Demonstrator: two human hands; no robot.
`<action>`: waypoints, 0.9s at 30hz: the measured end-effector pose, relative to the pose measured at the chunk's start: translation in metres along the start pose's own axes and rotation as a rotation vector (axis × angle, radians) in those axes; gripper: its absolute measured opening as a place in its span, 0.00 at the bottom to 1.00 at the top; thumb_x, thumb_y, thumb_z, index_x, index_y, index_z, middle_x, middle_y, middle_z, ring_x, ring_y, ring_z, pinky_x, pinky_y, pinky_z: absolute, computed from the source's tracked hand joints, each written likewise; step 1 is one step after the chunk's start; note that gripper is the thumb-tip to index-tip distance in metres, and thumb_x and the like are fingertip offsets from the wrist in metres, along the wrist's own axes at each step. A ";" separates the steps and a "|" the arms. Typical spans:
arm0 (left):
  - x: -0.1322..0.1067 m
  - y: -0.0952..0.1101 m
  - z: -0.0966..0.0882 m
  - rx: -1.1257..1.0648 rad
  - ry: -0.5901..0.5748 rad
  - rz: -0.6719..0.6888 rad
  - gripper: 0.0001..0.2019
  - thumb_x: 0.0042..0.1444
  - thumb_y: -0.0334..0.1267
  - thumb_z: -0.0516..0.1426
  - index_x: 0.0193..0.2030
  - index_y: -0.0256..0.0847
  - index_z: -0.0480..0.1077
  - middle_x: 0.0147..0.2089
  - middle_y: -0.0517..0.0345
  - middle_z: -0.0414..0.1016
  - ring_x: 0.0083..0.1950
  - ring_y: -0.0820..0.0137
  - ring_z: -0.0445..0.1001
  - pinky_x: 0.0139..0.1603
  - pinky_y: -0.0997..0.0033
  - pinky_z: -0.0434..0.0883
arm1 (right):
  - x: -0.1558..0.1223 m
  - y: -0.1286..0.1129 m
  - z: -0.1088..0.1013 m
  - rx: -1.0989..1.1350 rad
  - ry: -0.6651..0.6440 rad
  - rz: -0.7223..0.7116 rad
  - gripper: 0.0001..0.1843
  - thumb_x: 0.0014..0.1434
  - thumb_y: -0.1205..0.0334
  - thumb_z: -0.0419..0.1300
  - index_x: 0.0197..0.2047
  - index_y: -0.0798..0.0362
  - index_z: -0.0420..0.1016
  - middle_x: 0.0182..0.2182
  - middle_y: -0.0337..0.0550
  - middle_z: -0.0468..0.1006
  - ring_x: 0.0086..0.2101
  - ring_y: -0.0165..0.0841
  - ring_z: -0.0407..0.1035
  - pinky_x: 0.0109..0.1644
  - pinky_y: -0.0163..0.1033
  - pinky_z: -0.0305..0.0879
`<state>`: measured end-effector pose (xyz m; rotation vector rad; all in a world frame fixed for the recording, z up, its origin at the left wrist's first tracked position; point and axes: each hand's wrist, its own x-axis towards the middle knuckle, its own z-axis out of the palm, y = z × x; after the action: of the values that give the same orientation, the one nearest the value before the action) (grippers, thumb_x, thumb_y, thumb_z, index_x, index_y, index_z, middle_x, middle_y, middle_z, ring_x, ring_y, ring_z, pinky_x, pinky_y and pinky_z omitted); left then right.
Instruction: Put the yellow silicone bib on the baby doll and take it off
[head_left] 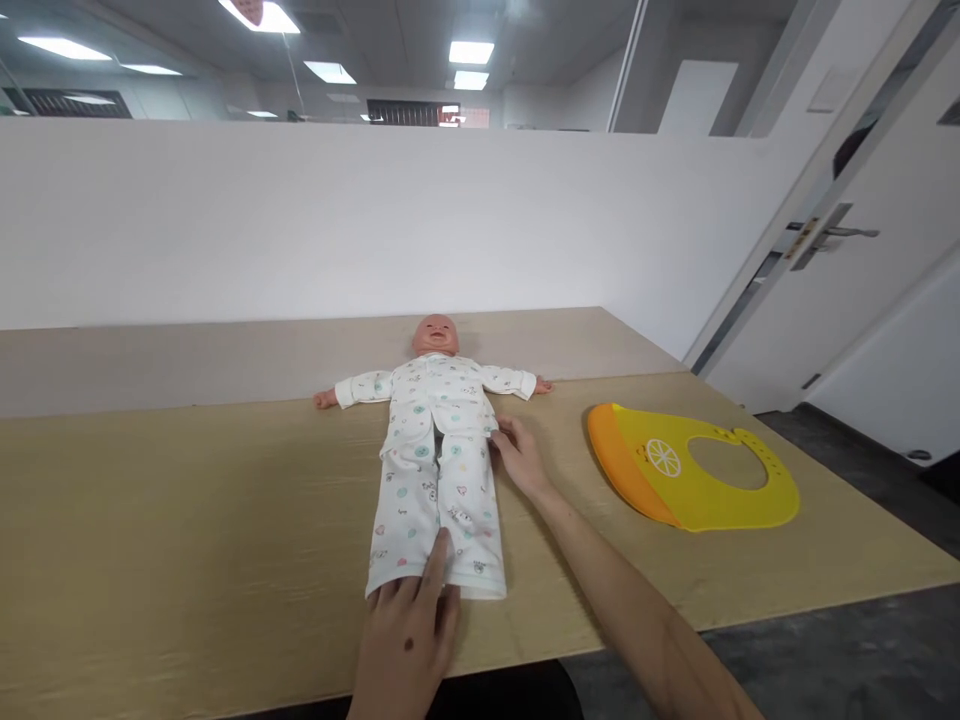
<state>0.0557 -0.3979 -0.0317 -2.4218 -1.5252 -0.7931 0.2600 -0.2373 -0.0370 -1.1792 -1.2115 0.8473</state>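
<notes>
The person's left hand [405, 640] lay low at the bottom of the view, palm down, its back turned up and marked by a small dark mole [409, 645]. One long digit [439, 565] stood apart, angled up and forward, while the other fingers [394, 592] bent down beside it. The right hand [517, 460] sat farther forward and to the right, its fingers [504, 432] together, slightly curved and pointing up and left. The bare right forearm [637, 610] ran diagonally from the lower right corner to the bent right wrist [544, 495].
</notes>
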 end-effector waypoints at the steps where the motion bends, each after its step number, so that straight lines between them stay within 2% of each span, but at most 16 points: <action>1: 0.002 0.000 0.000 0.020 0.024 0.003 0.23 0.60 0.38 0.48 0.62 0.41 0.58 0.29 0.57 0.77 0.27 0.68 0.72 0.31 0.67 0.68 | 0.000 -0.001 0.000 -0.001 -0.002 -0.002 0.14 0.51 0.56 0.56 0.41 0.51 0.71 0.42 0.44 0.76 0.43 0.37 0.69 0.49 0.45 0.65; 5: 0.004 -0.004 -0.003 0.041 0.104 0.016 0.19 0.61 0.36 0.45 0.57 0.41 0.65 0.22 0.60 0.74 0.23 0.70 0.71 0.28 0.70 0.66 | -0.002 -0.005 0.001 -0.013 -0.003 0.001 0.13 0.52 0.57 0.55 0.41 0.51 0.70 0.42 0.45 0.76 0.44 0.38 0.69 0.50 0.45 0.65; 10: 0.001 -0.012 -0.009 -0.114 0.034 0.041 0.19 0.61 0.39 0.44 0.55 0.45 0.68 0.28 0.55 0.77 0.26 0.68 0.73 0.28 0.70 0.68 | -0.010 -0.011 0.002 -0.035 0.048 -0.026 0.14 0.53 0.59 0.53 0.43 0.51 0.67 0.43 0.46 0.75 0.45 0.36 0.69 0.52 0.45 0.64; 13: 0.001 -0.015 -0.008 -0.180 0.052 0.017 0.19 0.61 0.42 0.44 0.54 0.44 0.69 0.28 0.54 0.78 0.25 0.68 0.73 0.28 0.70 0.69 | -0.024 -0.014 -0.008 -0.095 0.104 -0.015 0.15 0.52 0.59 0.54 0.45 0.52 0.67 0.44 0.47 0.75 0.46 0.37 0.68 0.54 0.46 0.63; 16: 0.001 -0.016 -0.007 -0.201 0.067 0.021 0.20 0.62 0.43 0.44 0.55 0.43 0.68 0.28 0.54 0.78 0.25 0.68 0.74 0.27 0.71 0.69 | -0.046 -0.019 -0.027 -0.095 0.129 0.033 0.17 0.50 0.60 0.58 0.44 0.51 0.69 0.43 0.47 0.75 0.46 0.38 0.69 0.55 0.47 0.62; 20: 0.001 -0.017 -0.007 -0.152 0.019 0.060 0.21 0.62 0.42 0.42 0.55 0.40 0.68 0.28 0.52 0.78 0.25 0.69 0.74 0.27 0.73 0.69 | -0.079 -0.033 -0.069 0.201 0.219 0.179 0.17 0.46 0.59 0.62 0.42 0.52 0.72 0.44 0.47 0.76 0.46 0.38 0.70 0.54 0.47 0.63; 23: 0.001 -0.017 -0.007 -0.131 0.006 0.055 0.21 0.62 0.41 0.43 0.55 0.40 0.68 0.31 0.52 0.79 0.24 0.70 0.74 0.28 0.74 0.69 | -0.094 -0.050 -0.120 0.374 0.334 0.208 0.17 0.45 0.60 0.63 0.41 0.54 0.73 0.45 0.47 0.76 0.45 0.36 0.70 0.54 0.42 0.64; 27: 0.000 -0.017 -0.006 -0.117 0.027 0.057 0.20 0.62 0.40 0.44 0.55 0.41 0.68 0.35 0.52 0.80 0.25 0.70 0.74 0.26 0.74 0.69 | -0.096 -0.066 -0.210 0.342 0.763 0.145 0.12 0.43 0.68 0.60 0.35 0.54 0.72 0.37 0.39 0.75 0.38 0.26 0.71 0.46 0.30 0.67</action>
<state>0.0386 -0.3924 -0.0286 -2.5137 -1.4312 -0.9241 0.4395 -0.3881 0.0150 -1.1535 -0.3469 0.5853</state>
